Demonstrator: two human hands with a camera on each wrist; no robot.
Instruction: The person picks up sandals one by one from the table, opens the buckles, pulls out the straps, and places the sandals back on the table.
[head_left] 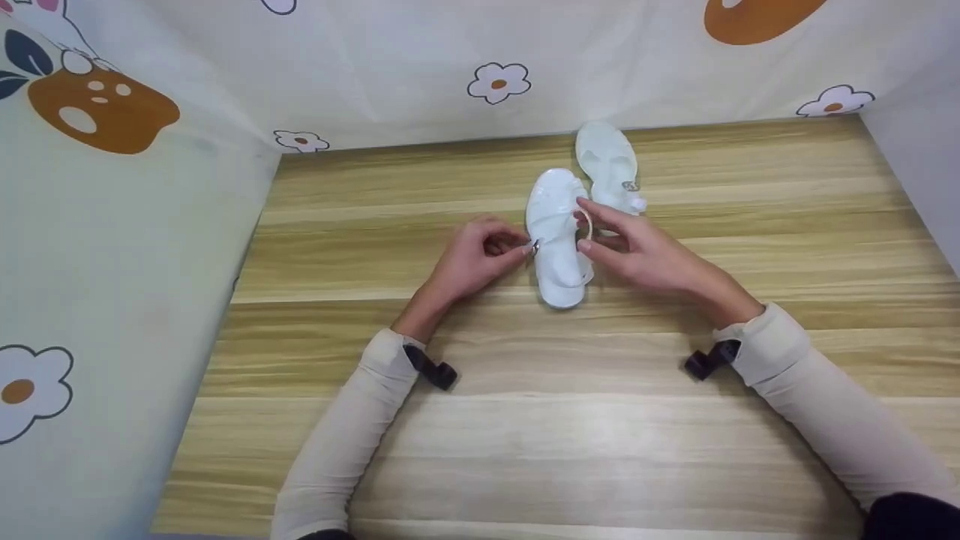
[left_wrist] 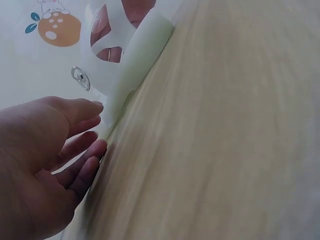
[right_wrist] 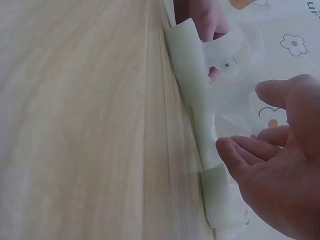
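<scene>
A white sandal (head_left: 556, 214) lies sole down on the wooden table, its toe toward the back wall. Close by its left edge is my left hand (head_left: 480, 255), fingertips right at a small metal buckle (left_wrist: 80, 78). In the left wrist view the thumb and fingers are apart, bent loosely, with nothing between them. My right hand (head_left: 645, 251) reaches in from the other side, thumb and fingers spread beside the ankle strap (head_left: 588, 225). Seen from the right wrist, a gap separates its thumb from the fingers next to the strap. Farther back lies a second white sandal (head_left: 606, 142), partly covered by my right hand.
A pale curtain (head_left: 390, 82) printed with flowers and oranges hangs behind the table's back edge. Another printed sheet (head_left: 127, 247) closes off the left side. The wooden tabletop (head_left: 555, 405) stretches between my forearms, and a plain pale wall (head_left: 919, 157) stands at the right.
</scene>
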